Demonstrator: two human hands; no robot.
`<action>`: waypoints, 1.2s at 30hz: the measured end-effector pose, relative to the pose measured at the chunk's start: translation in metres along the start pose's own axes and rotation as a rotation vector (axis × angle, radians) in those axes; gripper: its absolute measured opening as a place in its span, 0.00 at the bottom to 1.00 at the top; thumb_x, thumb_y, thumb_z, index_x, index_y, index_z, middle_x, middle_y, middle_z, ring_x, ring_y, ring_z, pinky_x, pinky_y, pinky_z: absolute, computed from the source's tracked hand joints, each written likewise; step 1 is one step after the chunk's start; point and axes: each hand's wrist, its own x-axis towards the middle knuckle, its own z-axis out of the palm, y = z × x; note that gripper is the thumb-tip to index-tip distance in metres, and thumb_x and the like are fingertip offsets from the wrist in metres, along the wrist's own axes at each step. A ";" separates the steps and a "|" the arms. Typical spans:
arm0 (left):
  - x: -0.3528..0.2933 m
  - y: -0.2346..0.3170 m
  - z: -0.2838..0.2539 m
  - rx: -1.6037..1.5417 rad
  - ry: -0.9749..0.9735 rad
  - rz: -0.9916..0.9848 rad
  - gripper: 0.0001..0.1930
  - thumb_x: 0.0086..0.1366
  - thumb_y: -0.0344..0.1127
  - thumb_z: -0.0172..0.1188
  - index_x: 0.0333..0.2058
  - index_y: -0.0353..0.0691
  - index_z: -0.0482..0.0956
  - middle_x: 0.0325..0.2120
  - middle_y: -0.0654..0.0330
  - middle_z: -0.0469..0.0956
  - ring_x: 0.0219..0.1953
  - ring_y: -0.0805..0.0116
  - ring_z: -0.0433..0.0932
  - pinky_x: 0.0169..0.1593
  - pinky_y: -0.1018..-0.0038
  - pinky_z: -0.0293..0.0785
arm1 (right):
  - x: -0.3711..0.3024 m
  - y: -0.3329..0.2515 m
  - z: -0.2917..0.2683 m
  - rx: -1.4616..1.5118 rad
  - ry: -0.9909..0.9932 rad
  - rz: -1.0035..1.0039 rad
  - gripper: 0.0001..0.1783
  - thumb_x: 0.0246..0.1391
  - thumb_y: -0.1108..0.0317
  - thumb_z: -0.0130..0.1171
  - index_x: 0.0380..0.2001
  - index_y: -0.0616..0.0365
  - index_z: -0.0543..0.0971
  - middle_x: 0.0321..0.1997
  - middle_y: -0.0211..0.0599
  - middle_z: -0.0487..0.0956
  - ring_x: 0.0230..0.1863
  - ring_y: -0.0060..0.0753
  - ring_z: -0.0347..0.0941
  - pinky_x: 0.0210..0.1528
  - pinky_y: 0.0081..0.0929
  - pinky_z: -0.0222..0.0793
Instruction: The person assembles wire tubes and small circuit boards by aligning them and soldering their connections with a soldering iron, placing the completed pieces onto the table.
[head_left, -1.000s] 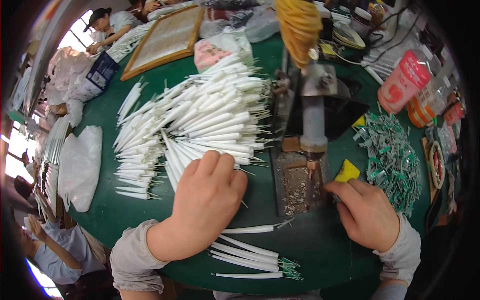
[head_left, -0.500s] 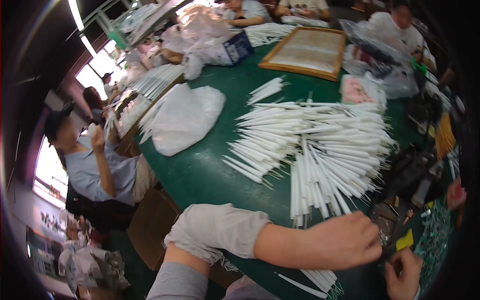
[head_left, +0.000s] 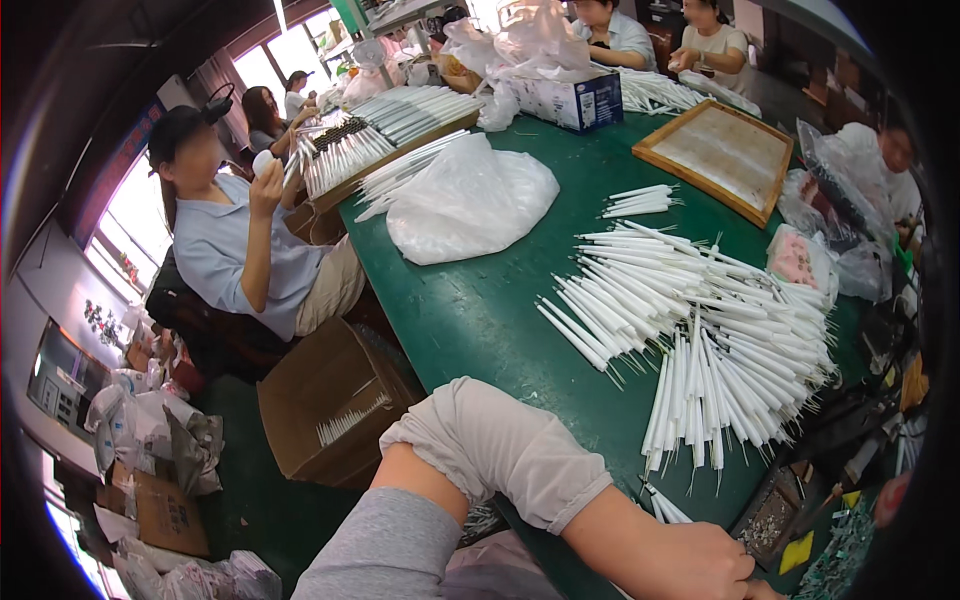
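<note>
My left hand (head_left: 700,565) lies knuckles-up on the front edge of the green table (head_left: 480,310), its fingers cut off by the bottom of the picture. A pale cloth sleeve cover (head_left: 495,450) wraps my forearm. A few white tubes (head_left: 662,505) lie just beside the hand. Farther back a big pile of thin white tubes with wire leads (head_left: 720,340) fans out over the table. My right hand is out of view.
A small metal tray of parts (head_left: 768,520) and a yellow piece (head_left: 800,552) lie right of my hand. A white plastic bag (head_left: 470,200) and a wooden tray (head_left: 725,155) lie farther back. A seated person in light blue (head_left: 240,250) and a cardboard box (head_left: 330,400) are at the left.
The view has swung to the left, showing the table's left side and the seated person. My right hand has dropped out of view. My left hand stays at the table's front edge.
</note>
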 end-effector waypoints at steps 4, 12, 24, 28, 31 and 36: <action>0.000 -0.001 0.001 -0.065 0.010 -0.048 0.09 0.54 0.33 0.57 0.32 0.35 0.71 0.26 0.53 0.73 0.29 0.56 0.76 0.30 0.68 0.75 | -0.001 0.001 0.002 -0.085 0.053 -0.087 0.03 0.55 0.74 0.58 0.33 0.60 0.75 0.20 0.32 0.69 0.22 0.19 0.58 0.25 0.21 0.58; 0.000 0.001 0.000 0.142 0.119 0.118 0.09 0.51 0.33 0.58 0.29 0.38 0.70 0.25 0.57 0.71 0.26 0.59 0.74 0.24 0.71 0.73 | 0.006 0.000 -0.002 0.163 0.067 -0.017 0.05 0.58 0.73 0.56 0.30 0.64 0.75 0.22 0.34 0.71 0.22 0.22 0.63 0.26 0.22 0.60; 0.000 -0.011 0.003 -0.610 0.099 -0.440 0.05 0.58 0.27 0.59 0.30 0.34 0.72 0.28 0.54 0.69 0.31 0.52 0.73 0.34 0.66 0.70 | -0.002 0.002 -0.005 0.216 0.101 0.200 0.07 0.46 0.76 0.65 0.26 0.62 0.75 0.21 0.31 0.74 0.21 0.20 0.68 0.24 0.17 0.63; 0.011 -0.023 -0.003 -0.658 0.031 -0.561 0.05 0.56 0.26 0.61 0.30 0.34 0.75 0.31 0.55 0.73 0.33 0.56 0.75 0.35 0.68 0.71 | 0.005 0.019 -0.008 0.371 0.109 0.343 0.06 0.47 0.75 0.63 0.30 0.62 0.77 0.25 0.34 0.80 0.25 0.19 0.77 0.25 0.16 0.70; 0.010 -0.023 -0.008 -0.624 0.025 -0.616 0.04 0.55 0.25 0.63 0.30 0.34 0.77 0.35 0.56 0.76 0.36 0.62 0.77 0.37 0.72 0.73 | 0.005 0.030 -0.002 0.429 0.143 0.294 0.08 0.47 0.74 0.63 0.34 0.59 0.79 0.27 0.30 0.81 0.26 0.13 0.76 0.24 0.12 0.68; 0.021 -0.019 -0.016 -0.754 -0.109 -0.798 0.03 0.56 0.24 0.63 0.30 0.32 0.79 0.41 0.56 0.75 0.37 0.73 0.77 0.37 0.78 0.76 | 0.006 0.025 -0.005 0.489 0.167 0.318 0.09 0.48 0.74 0.63 0.34 0.59 0.77 0.27 0.31 0.81 0.28 0.17 0.78 0.26 0.14 0.71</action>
